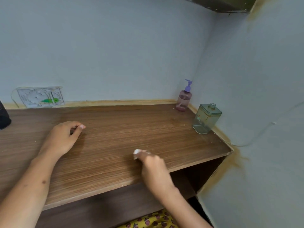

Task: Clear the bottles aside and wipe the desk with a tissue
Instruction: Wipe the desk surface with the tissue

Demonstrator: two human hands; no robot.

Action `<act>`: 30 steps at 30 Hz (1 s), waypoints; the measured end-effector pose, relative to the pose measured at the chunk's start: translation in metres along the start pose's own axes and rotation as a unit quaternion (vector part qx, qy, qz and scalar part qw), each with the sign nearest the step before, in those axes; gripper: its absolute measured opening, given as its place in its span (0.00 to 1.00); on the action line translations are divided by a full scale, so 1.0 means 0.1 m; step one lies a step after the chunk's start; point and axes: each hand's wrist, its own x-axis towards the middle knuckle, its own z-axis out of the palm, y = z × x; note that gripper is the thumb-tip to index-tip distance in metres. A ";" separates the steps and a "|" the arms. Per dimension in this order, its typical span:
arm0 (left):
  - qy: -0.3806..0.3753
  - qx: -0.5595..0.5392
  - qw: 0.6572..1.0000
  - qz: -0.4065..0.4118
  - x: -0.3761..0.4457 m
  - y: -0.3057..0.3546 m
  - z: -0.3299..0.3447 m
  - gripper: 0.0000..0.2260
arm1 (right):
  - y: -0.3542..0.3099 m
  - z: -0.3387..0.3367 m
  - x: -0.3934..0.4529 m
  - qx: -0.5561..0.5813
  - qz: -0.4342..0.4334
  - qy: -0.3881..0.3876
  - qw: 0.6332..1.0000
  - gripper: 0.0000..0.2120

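A small white tissue (136, 152) is pressed against the brown wooden desk (115, 132) near its front middle, bunched under the fingers of my right hand (153, 167), which looks blurred. My left hand (63, 137) rests on the desk to the left, its fingers curled loosely and holding nothing. A pink pump bottle with a purple top (183, 97) stands in the far right corner. A square greenish clear bottle without a cap (206, 119) stands along the right wall, in front of the pump bottle.
Grey walls close the desk at the back and right. A dark object (4, 117) sits at the far left edge. A white wall plate with a green mark (41, 97) is on the back wall. An open compartment (200, 175) lies under the desk's right end.
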 end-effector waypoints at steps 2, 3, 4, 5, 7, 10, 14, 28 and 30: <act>0.006 -0.003 1.000 -0.003 -0.01 0.01 0.01 0.08 | -0.23 0.02 0.01 0.183 -0.009 -0.053 0.982 0.17; 0.008 -0.002 1.000 -0.002 -0.01 0.01 0.00 0.08 | -0.29 0.00 0.05 0.280 0.013 -0.084 0.956 0.14; 0.010 -0.002 1.000 0.000 -0.02 0.02 0.01 0.08 | -0.29 -0.02 0.10 0.370 0.043 -0.107 0.922 0.12; 0.011 -0.005 1.000 0.002 -0.02 0.01 0.01 0.07 | -0.27 -0.05 0.17 0.449 0.078 -0.111 0.883 0.11; 0.011 -0.014 1.000 0.005 -0.02 0.00 0.01 0.07 | -0.08 -0.13 0.32 0.548 0.145 -0.069 0.821 0.10; 0.008 -0.011 1.000 0.009 -0.01 -0.01 0.00 0.07 | 0.42 -0.31 0.59 0.402 0.213 0.038 0.890 0.11; -0.002 0.014 1.000 0.014 0.01 0.03 0.01 0.08 | 1.20 -0.46 0.98 0.081 0.272 0.113 0.952 0.17; -0.015 0.020 1.000 0.016 0.11 0.01 0.06 0.08 | -0.06 0.38 1.56 -0.002 -0.033 -0.079 0.996 0.24; -0.010 0.016 1.000 0.020 0.12 0.00 0.06 0.07 | -0.48 0.55 1.38 0.019 -0.165 -0.134 0.977 0.23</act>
